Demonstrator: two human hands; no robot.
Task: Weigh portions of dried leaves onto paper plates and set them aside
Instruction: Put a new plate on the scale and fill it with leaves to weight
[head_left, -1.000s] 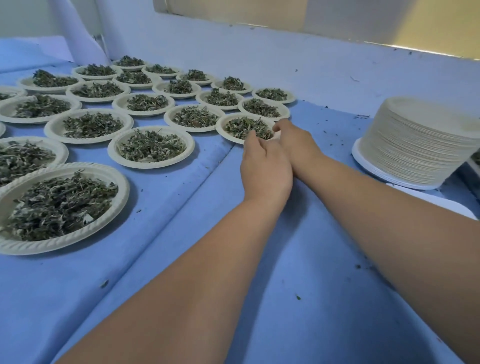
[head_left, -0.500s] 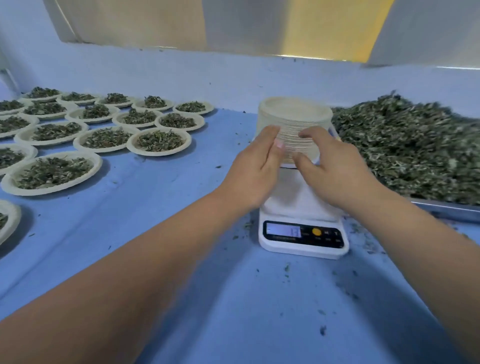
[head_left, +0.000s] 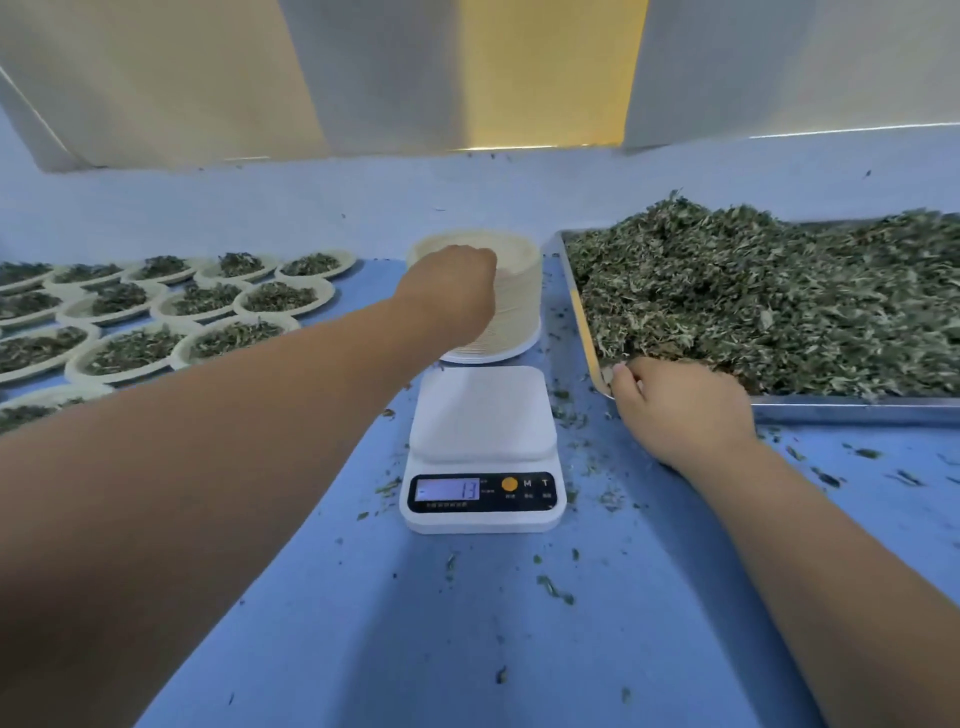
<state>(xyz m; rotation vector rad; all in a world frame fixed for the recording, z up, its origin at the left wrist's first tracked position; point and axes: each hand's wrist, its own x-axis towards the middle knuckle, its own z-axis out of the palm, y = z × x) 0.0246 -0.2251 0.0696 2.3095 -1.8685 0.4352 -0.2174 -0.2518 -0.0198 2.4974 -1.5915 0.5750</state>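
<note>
heaped dried leaves beside stacked paper plates

The scale display reads "13"; buttons marked "M", "T".

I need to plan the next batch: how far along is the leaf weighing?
Done: many filled plates sit in rows at the left. In hand: the left hand is on the plate stack, the right hand is at the tray corner, and the scale platform is bare. Left: the tray holds a big heap of leaves, so much remains.
</note>
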